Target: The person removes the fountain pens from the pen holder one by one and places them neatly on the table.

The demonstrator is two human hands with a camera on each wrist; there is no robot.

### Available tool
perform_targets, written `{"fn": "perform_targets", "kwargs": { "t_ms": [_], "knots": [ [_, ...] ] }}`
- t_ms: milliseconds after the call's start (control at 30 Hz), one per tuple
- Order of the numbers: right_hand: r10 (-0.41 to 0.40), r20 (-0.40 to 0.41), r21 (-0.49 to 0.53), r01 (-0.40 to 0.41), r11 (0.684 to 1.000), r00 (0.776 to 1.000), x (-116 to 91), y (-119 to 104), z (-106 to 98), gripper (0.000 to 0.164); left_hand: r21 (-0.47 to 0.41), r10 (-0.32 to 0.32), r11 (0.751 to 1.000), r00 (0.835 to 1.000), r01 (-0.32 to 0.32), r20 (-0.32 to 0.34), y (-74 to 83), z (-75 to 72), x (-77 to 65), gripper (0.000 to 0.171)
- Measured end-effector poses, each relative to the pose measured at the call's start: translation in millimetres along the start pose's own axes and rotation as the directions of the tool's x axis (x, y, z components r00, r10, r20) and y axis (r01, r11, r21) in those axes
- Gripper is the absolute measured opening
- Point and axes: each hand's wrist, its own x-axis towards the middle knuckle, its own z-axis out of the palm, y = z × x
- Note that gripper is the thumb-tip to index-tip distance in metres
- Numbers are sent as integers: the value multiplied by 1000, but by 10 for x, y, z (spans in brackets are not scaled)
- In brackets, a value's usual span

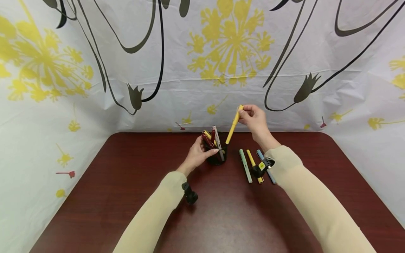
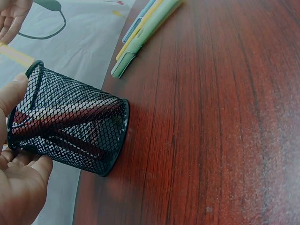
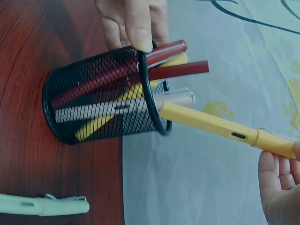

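A black mesh pen cup point(image 2: 75, 122) stands on the table, and my left hand point(image 1: 198, 153) grips it by the rim, thumb on the near side and fingers round the far side. Inside it lean dark red pens point(image 3: 173, 70), a yellow pen point(image 3: 179, 60) and a silver-grey pen point(image 3: 180, 98). My right hand point(image 1: 254, 120) pinches another yellow pen point(image 3: 206, 123) near its capped end. That pen slants down to the left, its lower end right at the cup's rim in the right wrist view.
Right of the cup lie a light green pen point(image 1: 245, 166), a yellow pen point(image 1: 251, 158) and a blue pen point(image 1: 260, 154), side by side on the dark red table point(image 1: 126, 196). Behind the table hangs a white patterned cloth point(image 1: 177, 66).
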Motion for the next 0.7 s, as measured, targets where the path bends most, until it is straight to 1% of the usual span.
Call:
{"fn": "perform_targets", "kwargs": {
  "t_ms": [233,433,600,700],
  "knots": [
    [35,-12,33,-35,999,999,-48,18,-236,6,-1,8,1000,1000,-8,1,-11,-3,-1,73],
    [52,-32,72,-49,996,998,-88,84,-483,6,16,2,1000,1000,-2,-5,-4,-7,-1,72],
    [56,-42,47,-54,997,998,-128,176,-721,5,20,8,1000,1000,-8,-2,-7,-6,-3,72],
    [75,-53,12,-75,997,996,-154,240,-849,6,18,7,1000,1000,-7,-2,-15,-6,0,72]
  ]
}}
